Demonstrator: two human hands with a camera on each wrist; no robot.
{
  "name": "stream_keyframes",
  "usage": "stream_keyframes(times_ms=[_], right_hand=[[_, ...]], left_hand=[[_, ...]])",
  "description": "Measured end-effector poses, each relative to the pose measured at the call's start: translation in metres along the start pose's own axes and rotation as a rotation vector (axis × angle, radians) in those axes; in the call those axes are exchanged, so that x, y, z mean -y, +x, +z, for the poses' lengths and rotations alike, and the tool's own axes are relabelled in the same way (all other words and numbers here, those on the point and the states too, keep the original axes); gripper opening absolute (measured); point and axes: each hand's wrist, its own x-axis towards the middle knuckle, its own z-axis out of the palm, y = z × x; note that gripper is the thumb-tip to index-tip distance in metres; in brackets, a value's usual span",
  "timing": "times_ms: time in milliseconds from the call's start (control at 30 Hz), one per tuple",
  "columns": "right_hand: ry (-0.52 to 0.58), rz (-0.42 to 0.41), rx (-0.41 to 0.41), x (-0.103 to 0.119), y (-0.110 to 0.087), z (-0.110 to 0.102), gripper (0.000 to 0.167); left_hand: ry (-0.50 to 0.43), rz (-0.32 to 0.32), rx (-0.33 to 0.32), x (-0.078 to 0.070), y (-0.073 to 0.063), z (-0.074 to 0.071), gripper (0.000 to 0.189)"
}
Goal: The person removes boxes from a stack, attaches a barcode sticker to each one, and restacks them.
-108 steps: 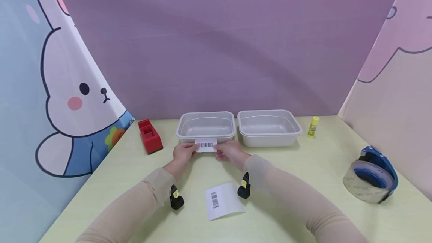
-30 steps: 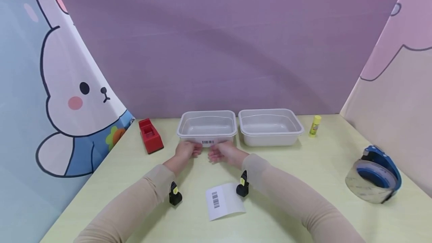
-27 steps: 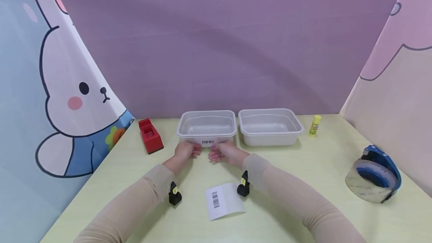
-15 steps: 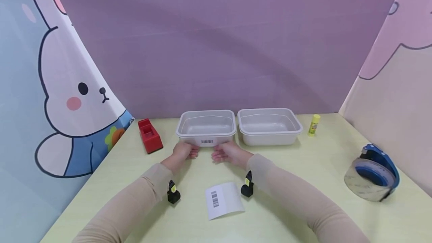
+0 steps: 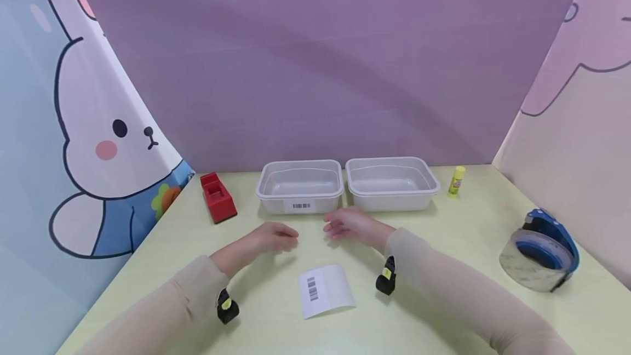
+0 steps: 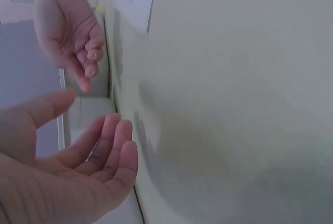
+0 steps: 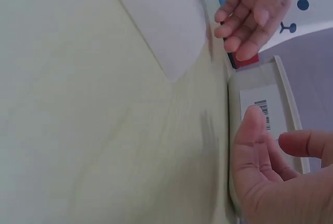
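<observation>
My left hand (image 5: 268, 238) hovers over the table in front of the left white plastic tub (image 5: 276, 206), its fingers relaxed and holding nothing. A white barcode label (image 7: 260, 104) lies flat on that tub's front wall. Close to the tub's right front corner is my right hand (image 5: 356, 224), also holding nothing, fingers loosely bent. Between the forearms a white paper sheet with a barcode (image 5: 326, 291) rests on the table, one end curling up.
A second white tub (image 5: 394, 201) stands to the right, beside the labelled one. A red tape dispenser (image 5: 218, 199) sits at the left. On the right are a yellow glue stick (image 5: 456, 182) and a blue tape gun with clear packing tape (image 5: 539, 253).
Earlier both hands held the barcode label before the left tub, then pressed it to the front wall. Now they have let go and drawn back and apart, leaving the label on the tub.
</observation>
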Motion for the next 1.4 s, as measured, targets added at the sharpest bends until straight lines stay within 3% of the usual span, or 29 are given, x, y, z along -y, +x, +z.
stream_keyframes(times_ms=[200,367,500,600,767,967,1200,1400], right_hand=[[-0.058,-0.027,0.079,-0.001,-0.021,0.003,0.032],[-0.103,-0.051,0.155,-0.007,-0.035,0.009,0.030],[-0.138,-0.047,0.181,-0.012,-0.045,0.017,0.027],[-0.163,-0.038,0.188,-0.017,-0.050,0.022,0.023],[-0.208,-0.062,0.172,-0.024,-0.057,0.026,0.019],[-0.253,-0.078,0.145,-0.025,-0.063,0.029,0.020],[-0.356,-0.124,0.052,-0.022,-0.070,0.035,0.016],[-0.365,-0.181,-0.012,-0.021,-0.075,0.036,0.014]], left_hand=[[0.189,0.085,0.093,-0.009,-0.031,0.023,0.041],[0.307,0.154,0.073,-0.016,-0.047,0.044,0.039],[0.346,0.190,0.043,-0.019,-0.053,0.052,0.030],[0.302,0.170,0.050,-0.019,-0.053,0.054,0.025],[0.149,0.128,0.093,-0.018,-0.049,0.052,0.019],[0.022,0.126,0.087,-0.017,-0.047,0.052,0.018],[-0.004,0.134,0.070,-0.017,-0.044,0.053,0.017],[-0.018,0.080,0.068,-0.019,-0.042,0.054,0.016]])
